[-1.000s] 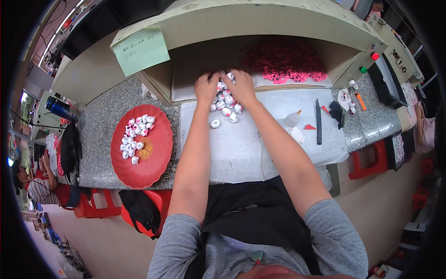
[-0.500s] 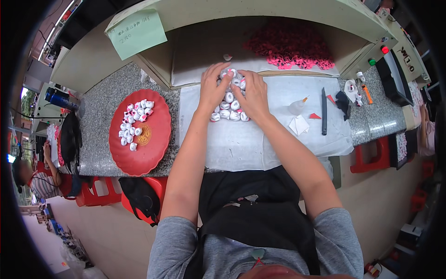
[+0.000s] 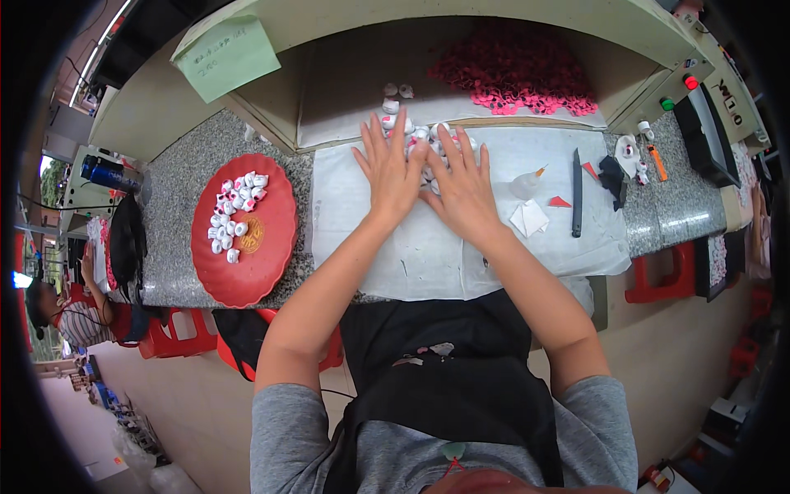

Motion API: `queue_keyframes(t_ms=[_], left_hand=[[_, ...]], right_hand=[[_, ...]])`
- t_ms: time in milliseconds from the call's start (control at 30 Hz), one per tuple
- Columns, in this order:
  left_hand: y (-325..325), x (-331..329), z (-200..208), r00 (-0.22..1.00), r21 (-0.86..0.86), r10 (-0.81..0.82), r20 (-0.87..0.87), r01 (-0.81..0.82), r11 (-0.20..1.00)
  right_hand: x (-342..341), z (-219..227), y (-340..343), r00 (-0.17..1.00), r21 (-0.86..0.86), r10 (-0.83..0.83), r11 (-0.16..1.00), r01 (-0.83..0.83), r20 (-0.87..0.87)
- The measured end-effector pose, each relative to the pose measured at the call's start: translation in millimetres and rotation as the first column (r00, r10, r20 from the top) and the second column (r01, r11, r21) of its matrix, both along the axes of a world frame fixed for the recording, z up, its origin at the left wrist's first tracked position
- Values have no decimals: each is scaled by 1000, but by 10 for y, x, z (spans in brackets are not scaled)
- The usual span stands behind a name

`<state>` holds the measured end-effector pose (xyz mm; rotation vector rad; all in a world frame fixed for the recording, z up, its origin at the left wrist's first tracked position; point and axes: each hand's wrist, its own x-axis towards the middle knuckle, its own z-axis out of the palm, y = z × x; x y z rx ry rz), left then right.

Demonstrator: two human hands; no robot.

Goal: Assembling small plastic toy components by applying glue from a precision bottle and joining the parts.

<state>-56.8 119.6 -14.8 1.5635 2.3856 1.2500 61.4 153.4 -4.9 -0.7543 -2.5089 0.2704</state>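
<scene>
Small white pieces [image 3: 421,136], some with red on them, lie in a loose cluster on the white sheet [image 3: 428,247] that covers the middle of the stone-grey bench [image 3: 173,247]. The cluster's long axis runs roughly across the bench, left to right, with a short tail of stray pieces trailing away from the person toward the back recess. Single pieces are too small to tell which way each one points. The left hand [image 3: 393,174] lies flat, palm down, on the near left part of the cluster, its fingers straight, slightly spread and pointing away from the body. The right hand [image 3: 462,188] lies flat just beside it on the near right part, fingers likewise fanned, the two hands almost touching. A red plate [image 3: 265,255] with more such pieces sits well to the left.
</scene>
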Motion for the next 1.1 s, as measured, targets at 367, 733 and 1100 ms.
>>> queue_keyframes(t_ms=[367,733,1100], left_hand=[[1996,-888,-159,911,165,-64,-408,142,976],[2327,-240,-386,899,194,-389,-200,426,884],[1784,37,123,701,-306,-454,-551,336,891]], right_hand=[[1094,354,-61,764,-142,-53,989,-51,-643],[285,22,2091,993,-71,-119,990,119,13],[186,-17,2675,998,147,51,988,-54,24]])
